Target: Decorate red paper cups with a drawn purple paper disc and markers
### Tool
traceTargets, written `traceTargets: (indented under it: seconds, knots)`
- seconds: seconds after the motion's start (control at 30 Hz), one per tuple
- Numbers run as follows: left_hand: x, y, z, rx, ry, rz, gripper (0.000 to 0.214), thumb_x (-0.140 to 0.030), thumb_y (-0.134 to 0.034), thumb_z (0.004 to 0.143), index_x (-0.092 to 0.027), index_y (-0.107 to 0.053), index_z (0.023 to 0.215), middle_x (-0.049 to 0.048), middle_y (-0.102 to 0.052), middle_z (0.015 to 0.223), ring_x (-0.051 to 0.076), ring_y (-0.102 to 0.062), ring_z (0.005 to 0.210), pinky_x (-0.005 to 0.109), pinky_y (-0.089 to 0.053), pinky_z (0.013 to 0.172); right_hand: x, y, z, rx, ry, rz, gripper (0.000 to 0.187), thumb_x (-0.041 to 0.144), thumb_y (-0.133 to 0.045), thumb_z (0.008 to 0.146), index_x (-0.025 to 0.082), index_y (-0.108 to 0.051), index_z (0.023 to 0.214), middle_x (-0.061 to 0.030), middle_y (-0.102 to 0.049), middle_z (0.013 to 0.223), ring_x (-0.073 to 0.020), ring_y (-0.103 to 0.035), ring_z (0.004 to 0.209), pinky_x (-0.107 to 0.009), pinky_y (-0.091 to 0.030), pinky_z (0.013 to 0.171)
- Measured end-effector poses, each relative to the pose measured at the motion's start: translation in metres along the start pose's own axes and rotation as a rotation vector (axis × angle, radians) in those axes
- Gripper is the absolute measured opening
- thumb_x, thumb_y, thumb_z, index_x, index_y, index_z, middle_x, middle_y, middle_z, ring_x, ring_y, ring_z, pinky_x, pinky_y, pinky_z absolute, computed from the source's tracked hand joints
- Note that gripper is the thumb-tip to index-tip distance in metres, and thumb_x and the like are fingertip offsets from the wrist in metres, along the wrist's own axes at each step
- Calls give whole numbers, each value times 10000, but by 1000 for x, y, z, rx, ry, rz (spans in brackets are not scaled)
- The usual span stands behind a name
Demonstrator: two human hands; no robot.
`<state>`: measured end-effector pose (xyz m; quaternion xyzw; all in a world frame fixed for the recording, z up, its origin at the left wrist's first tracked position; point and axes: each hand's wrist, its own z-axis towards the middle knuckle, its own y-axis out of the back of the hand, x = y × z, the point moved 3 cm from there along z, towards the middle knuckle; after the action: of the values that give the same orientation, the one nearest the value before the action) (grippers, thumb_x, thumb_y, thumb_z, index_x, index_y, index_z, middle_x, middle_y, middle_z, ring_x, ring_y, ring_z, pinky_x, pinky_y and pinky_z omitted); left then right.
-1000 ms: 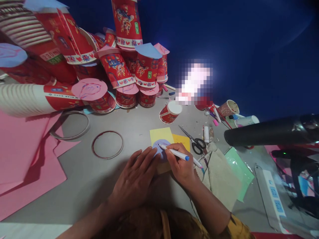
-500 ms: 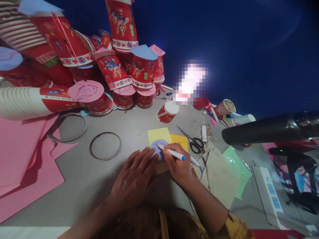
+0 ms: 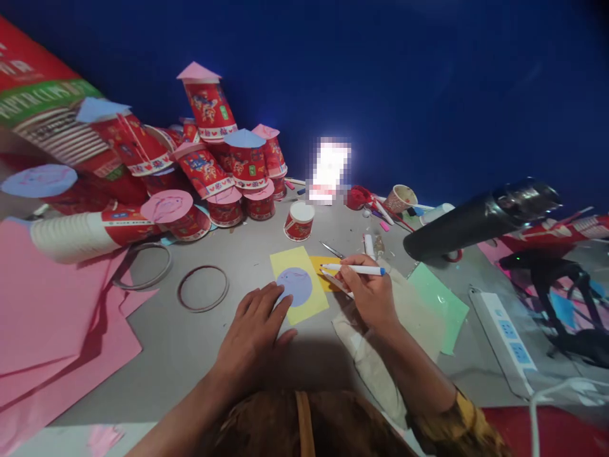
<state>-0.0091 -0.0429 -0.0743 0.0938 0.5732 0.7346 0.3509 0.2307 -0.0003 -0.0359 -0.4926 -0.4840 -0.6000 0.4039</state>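
Note:
My left hand (image 3: pixel 254 327) lies flat on the grey table (image 3: pixel 190 336), fingers stretched out, their tips touching the near edge of a yellow paper (image 3: pixel 304 298). A pale blue paper disc (image 3: pixel 294 284) with drawn lines rests on that paper. My right hand (image 3: pixel 368 295) is closed round a white marker with a blue end (image 3: pixel 356 270), lifted off the disc and held to its right. An orange paper (image 3: pixel 326 279) lies under the marker's tip.
A heap of red paper cups (image 3: pixel 209 158) with paper lids stands at the back left. Pink sheets (image 3: pixel 57 317) cover the left. Two rings (image 3: pixel 203 289) lie before the cups. A lone cup (image 3: pixel 299 221), scissors (image 3: pixel 330 249), a black cylinder (image 3: pixel 476 219), green paper (image 3: pixel 440 304) and a power strip (image 3: pixel 504 333) lie right.
My right hand has lifted the marker off the blue disc and moved it right. My left hand slid back, uncovering the disc. The camera has tilted up and pulled back.

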Motion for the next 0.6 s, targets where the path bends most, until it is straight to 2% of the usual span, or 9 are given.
traceTargets:
  seconds: [0.13,0.2,0.27,0.37,0.6]
  knots:
    - [-1,0,1,0,-15,28,393,-298,-648,996,-170,-610,1365,195,-652,1420,372,-580,1363,564,-480,1102,2,24,0,-15,22,-135,266,468,-729,898,211,-734,964,6,-706,684,-153,-621,587,-255,-498,526]
    - [-2,2,1,5,-21,33,384,-312,-623,1012,-161,-606,1365,197,-644,1418,370,-571,1365,564,-473,1103,2,31,3,16,36,-192,269,470,-688,928,210,-744,963,-5,-720,690,-165,-637,599,-263,-492,537]
    - [-3,3,2,0,-34,42,388,-321,-604,1021,-148,-603,1368,203,-638,1413,373,-570,1353,566,-475,1093,3,36,10,49,92,-272,256,457,-656,946,220,-752,928,-17,-741,719,-180,-658,637,-278,-500,574]
    - [-3,4,3,-10,-48,53,404,-326,-598,1023,-136,-596,1380,207,-636,1406,374,-577,1331,566,-481,1081,4,41,20,10,220,-409,210,422,-665,927,240,-760,885,-30,-763,796,-199,-664,719,-304,-508,653]
    - [-4,4,3,0,-46,78,393,-330,-592,1028,-157,-582,1381,203,-622,1420,359,-575,1327,552,-485,1083,-11,29,25,108,83,-259,250,445,-667,882,210,-744,923,13,-705,683,-153,-608,605,-250,-443,561]
